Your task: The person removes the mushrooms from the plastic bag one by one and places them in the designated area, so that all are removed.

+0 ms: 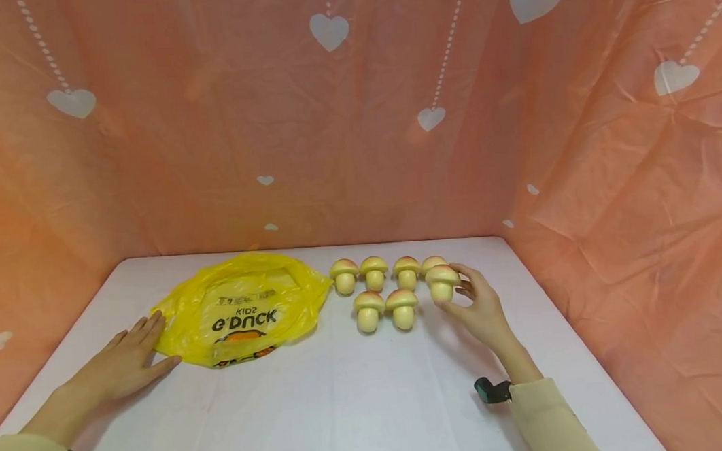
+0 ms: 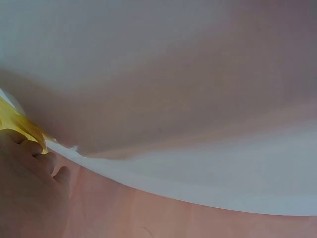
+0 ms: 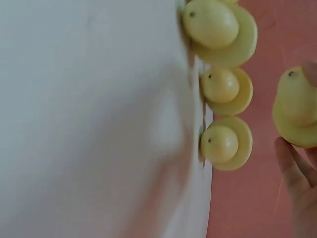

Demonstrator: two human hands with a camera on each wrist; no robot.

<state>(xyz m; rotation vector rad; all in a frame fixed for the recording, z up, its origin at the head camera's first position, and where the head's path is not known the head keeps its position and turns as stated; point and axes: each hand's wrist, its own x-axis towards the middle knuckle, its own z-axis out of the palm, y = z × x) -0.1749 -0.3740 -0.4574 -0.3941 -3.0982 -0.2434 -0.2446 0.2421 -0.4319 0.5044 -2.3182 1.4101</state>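
My right hand (image 1: 480, 308) pinches a toy mushroom (image 1: 442, 284) with a yellowish cap and pale stem, between thumb and fingers. In the right wrist view this mushroom (image 3: 296, 106) is raised off the white table. Behind it, another mushroom (image 1: 433, 262) is partly hidden. More mushrooms stand to the left: a front pair (image 1: 369, 312) and several in the back row (image 1: 344, 278). My left hand (image 1: 123, 357) lies flat with fingers extended, its fingertips at the left edge of a crumpled yellow plastic bag (image 1: 304, 309) bearing black print. The left wrist view catches only those fingers and a bit of bag (image 2: 25, 126).
A white-covered table (image 1: 346, 403) carries everything. Orange-pink cloth (image 1: 382, 163) with white hearts rises behind it and along both sides. A small dark device (image 1: 492, 390) is strapped at my right wrist, close over the table.
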